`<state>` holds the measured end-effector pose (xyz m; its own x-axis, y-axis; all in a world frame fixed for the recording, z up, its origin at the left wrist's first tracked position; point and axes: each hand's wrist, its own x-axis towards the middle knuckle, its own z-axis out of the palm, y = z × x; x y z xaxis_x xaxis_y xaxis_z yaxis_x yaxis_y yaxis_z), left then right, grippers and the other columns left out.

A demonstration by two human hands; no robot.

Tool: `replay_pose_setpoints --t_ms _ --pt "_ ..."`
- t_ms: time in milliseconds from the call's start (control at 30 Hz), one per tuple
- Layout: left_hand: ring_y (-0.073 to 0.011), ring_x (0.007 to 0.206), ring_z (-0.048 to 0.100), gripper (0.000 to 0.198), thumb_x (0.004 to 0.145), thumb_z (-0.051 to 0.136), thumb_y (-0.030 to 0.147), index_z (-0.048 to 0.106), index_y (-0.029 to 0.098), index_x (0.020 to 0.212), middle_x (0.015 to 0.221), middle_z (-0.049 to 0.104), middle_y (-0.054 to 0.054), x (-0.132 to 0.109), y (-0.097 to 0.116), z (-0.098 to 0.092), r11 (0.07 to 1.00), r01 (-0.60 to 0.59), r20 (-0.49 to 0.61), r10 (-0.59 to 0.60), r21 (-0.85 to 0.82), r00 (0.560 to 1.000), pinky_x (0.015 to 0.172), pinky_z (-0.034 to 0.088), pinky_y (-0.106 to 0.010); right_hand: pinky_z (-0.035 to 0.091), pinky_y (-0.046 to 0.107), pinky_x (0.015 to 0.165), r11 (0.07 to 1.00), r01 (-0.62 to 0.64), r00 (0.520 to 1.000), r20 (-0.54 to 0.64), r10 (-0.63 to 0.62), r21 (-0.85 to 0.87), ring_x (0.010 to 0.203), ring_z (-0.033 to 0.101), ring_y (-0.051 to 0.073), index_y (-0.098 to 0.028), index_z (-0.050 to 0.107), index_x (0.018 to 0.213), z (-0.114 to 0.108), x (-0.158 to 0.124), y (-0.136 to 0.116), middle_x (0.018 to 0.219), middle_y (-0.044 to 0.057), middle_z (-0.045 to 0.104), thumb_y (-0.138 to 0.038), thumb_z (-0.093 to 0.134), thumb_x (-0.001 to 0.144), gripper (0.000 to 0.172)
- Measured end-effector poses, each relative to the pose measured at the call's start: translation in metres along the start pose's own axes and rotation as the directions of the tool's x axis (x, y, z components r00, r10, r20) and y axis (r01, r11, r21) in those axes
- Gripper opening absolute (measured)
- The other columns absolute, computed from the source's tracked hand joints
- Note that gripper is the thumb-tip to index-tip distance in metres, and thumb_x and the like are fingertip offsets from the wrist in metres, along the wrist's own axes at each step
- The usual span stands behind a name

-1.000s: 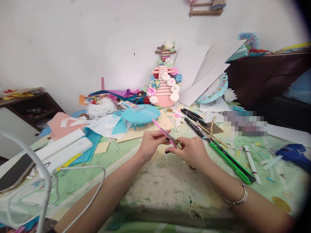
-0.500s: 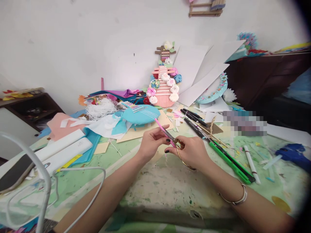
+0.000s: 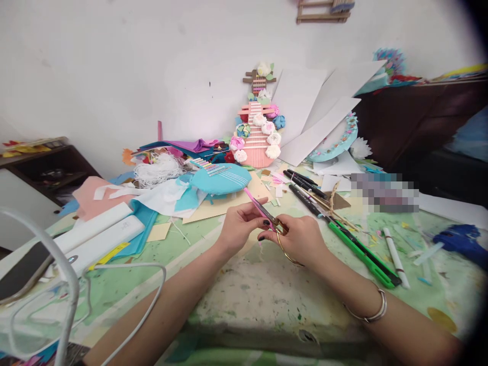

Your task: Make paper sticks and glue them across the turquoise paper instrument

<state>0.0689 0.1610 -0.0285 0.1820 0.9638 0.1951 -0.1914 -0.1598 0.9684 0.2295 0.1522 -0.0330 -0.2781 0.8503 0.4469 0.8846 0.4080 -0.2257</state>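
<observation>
Above the middle of the table, my left hand [image 3: 241,226] pinches a narrow pink paper strip [image 3: 250,194] between thumb and fingers. My right hand [image 3: 303,236] is closed around the gold handles of a pair of scissors [image 3: 284,245]. The blades lie along the strip, pointing up and left, close to my left fingers. Whether the blades are fully closed is hard to make out. Just beyond my hands lies a blue paper-covered instrument shape [image 3: 223,180] with white strings and small coloured strips.
A pink lute-like model [image 3: 261,147] with paper flowers leans on the wall. To the right lie black markers [image 3: 305,200], a green cutter [image 3: 362,254] and a white pen [image 3: 395,258]. At left are a white box [image 3: 109,244], a cable [image 3: 72,284] and white string [image 3: 160,170].
Very little differs. Both hands keep their hold, with the scissors and pink strip shifted only slightly.
</observation>
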Motion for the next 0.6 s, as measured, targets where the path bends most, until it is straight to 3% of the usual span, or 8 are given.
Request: replay_pose_setpoints --t_ms 333,600 --pt "-0.0147 0.067 0.065 0.050 0.063 0.074 0.015 0.063 0.014 0.112 0.076 0.072 -0.004 -0.0002 -0.0002 0.0000 1.000 0.013 0.004 -0.013 -0.022 1.000 0.071 0.053 -0.029 0.018 0.026 0.050 1.000 -0.008 1.000 0.017 0.009 -0.014 0.045 0.050 0.015 -0.018 0.063 0.063 0.0013 0.0004 -0.0002 0.046 0.006 0.058 -0.081 0.026 0.074 0.074" --pt "-0.0140 0.068 0.065 0.048 0.064 0.073 0.016 0.064 0.014 0.111 0.078 0.072 -0.005 0.0015 -0.0015 -0.0009 0.999 0.024 0.002 -0.024 -0.030 1.000 0.069 0.052 -0.028 0.018 0.026 0.050 0.997 -0.039 0.996 0.077 0.034 0.062 0.047 0.049 0.014 -0.019 0.060 0.064 -0.0052 0.0018 -0.0019 0.049 0.004 0.059 -0.077 0.033 0.075 0.065"
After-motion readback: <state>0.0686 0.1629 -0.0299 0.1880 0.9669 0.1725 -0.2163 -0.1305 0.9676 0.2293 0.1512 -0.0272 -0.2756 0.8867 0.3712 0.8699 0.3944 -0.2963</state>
